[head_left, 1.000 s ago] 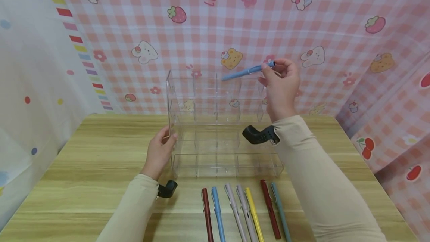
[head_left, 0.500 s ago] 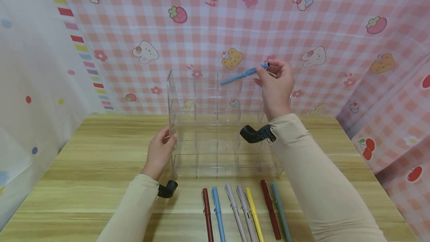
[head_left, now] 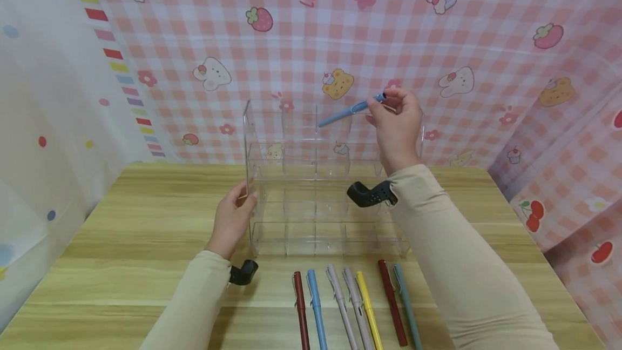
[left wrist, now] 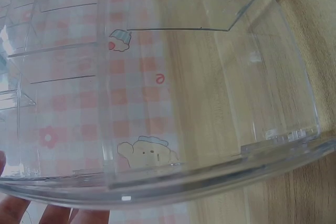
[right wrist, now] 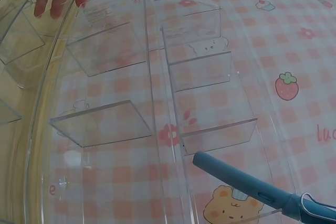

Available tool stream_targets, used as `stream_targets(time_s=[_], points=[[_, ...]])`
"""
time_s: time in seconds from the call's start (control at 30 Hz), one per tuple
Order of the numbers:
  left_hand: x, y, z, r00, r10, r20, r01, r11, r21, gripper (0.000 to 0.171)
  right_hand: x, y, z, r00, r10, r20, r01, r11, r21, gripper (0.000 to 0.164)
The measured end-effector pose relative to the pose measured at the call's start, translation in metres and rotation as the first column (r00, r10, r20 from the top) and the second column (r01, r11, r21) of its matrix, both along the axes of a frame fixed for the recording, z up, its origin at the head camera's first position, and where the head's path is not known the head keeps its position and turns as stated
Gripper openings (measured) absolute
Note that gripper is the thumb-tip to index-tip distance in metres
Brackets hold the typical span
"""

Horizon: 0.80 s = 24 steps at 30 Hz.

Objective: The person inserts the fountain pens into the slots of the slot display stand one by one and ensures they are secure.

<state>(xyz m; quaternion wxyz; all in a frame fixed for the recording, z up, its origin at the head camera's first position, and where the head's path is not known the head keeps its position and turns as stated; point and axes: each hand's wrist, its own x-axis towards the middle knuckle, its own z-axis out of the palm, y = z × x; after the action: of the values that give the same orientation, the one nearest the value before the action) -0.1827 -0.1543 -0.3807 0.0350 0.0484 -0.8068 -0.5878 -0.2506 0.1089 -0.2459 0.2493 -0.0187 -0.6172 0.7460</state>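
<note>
A clear acrylic rack (head_left: 316,180) with tiers of small compartments stands upright on the table. My left hand (head_left: 230,223) grips its left side panel, the thumb in front and the other fingers behind. In the left wrist view, fingertips (left wrist: 55,214) show beyond the panel edge. My right hand (head_left: 399,128) pinches a blue pen (head_left: 342,115) by one end, above the rack's top tier. The pen slants down to the left, its free end over the middle of that tier. In the right wrist view the pen (right wrist: 241,184) overlaps the top compartments.
Several capped pens lie in a row before the rack: dark red (head_left: 301,307), blue (head_left: 316,307), two light purple, yellow (head_left: 369,309), another dark red (head_left: 392,304) and a teal one (head_left: 407,304). A checked cloth (head_left: 291,42) hangs behind the wooden table (head_left: 121,263).
My right hand has moved a little left and down with the blue pen, whose free end now sits lower against the top tier. The left hand has stayed on the rack's side.
</note>
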Motion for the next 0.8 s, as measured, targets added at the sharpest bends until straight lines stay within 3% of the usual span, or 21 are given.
stream_targets(time_s=[0.8], points=[[-0.0005, 0.0004, -0.0013, 1.0, 0.006, -0.005, -0.006, 1.0, 0.008, 0.047, 0.0015, 0.0046, -0.0016, 0.999, 0.048, 0.008, -0.048, 0.998, 0.045, 0.033]])
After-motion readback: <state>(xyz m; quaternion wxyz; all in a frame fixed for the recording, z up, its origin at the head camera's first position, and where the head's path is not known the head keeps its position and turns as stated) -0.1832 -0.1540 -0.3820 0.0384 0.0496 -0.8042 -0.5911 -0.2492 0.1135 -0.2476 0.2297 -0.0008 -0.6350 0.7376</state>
